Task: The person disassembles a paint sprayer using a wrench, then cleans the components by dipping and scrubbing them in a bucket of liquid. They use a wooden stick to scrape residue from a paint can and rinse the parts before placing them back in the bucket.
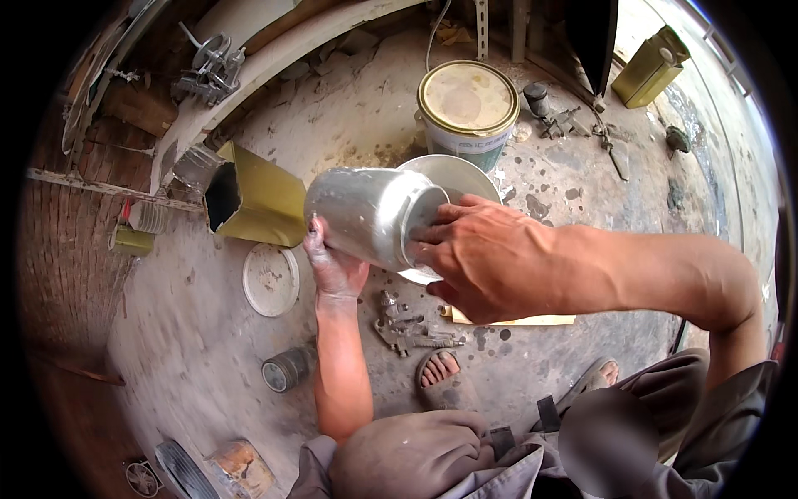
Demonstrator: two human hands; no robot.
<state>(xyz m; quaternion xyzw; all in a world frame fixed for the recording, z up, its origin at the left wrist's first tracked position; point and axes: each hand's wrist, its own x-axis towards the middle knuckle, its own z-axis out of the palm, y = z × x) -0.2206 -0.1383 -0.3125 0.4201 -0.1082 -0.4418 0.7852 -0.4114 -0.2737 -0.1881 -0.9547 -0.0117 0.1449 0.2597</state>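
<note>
A silver metal canister [353, 212] lies tilted on its side in the air, its open mouth turned to the right. My left hand [337, 270] grips it from below and the left, with a pale smear on the skin. At the mouth is my right hand [490, 258], its fingers bent and reaching inside the rim. The canister wall hides the fingertips, so what they hold, if anything, does not show. Behind and below the canister stands a white basin [478, 173], partly covered by it and my right hand. A spray gun [407, 328] rests on the floor below.
A lidded paint bucket [467, 104] stands beyond the basin. An olive-gold tin [270, 195] lies left, near a round white lid [271, 280]; another tin [648, 71] stands far right. A dark cup [287, 370] lies beside my left forearm. More spray-gun parts [559, 122] lie right of the bucket.
</note>
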